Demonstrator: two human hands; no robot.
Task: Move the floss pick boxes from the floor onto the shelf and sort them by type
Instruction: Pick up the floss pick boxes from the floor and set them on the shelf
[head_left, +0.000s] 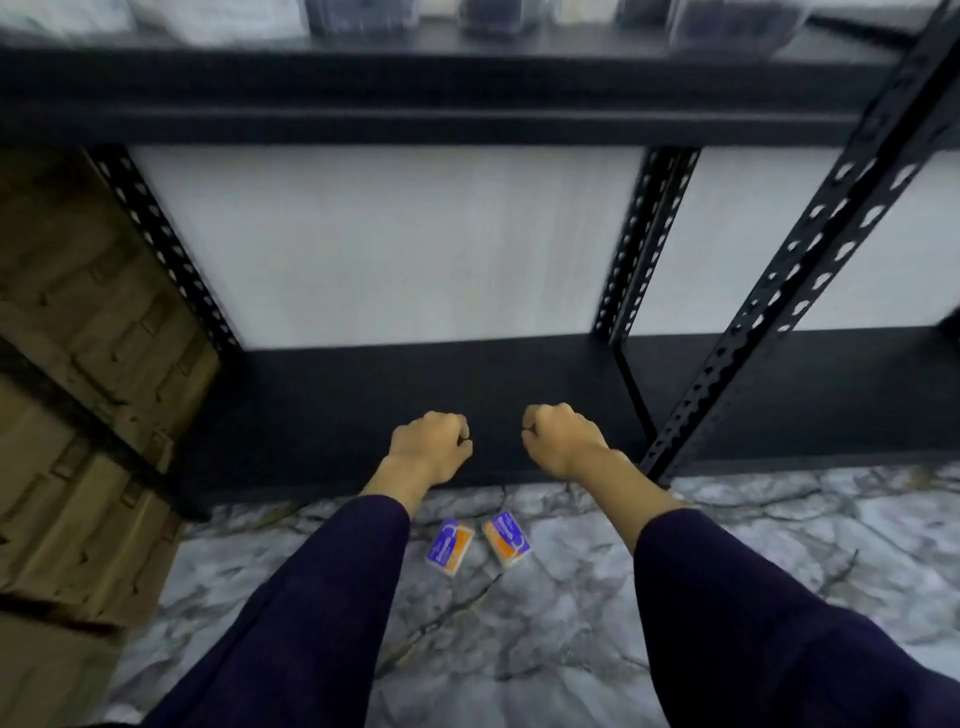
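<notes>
Two small floss pick boxes, blue and orange, lie flat on the marble floor: one box (450, 540) on the left, the other box (506, 538) just to its right. Both sit between my forearms, close in front of the black bottom shelf (363, 395). My left hand (431, 444) is curled into a fist above the shelf's front edge, with nothing in it. My right hand (561, 439) is a fist too, at the same height, a short gap from the left one. Both hands hover beyond the boxes, not touching them.
A black upper shelf (415, 88) crosses the top and carries blurred dark and white containers. Perforated black uprights (789, 270) stand right of my right hand. Brown cardboard cartons (78, 389) are stacked at the left. The grey-white marble floor (545, 649) spreads out below.
</notes>
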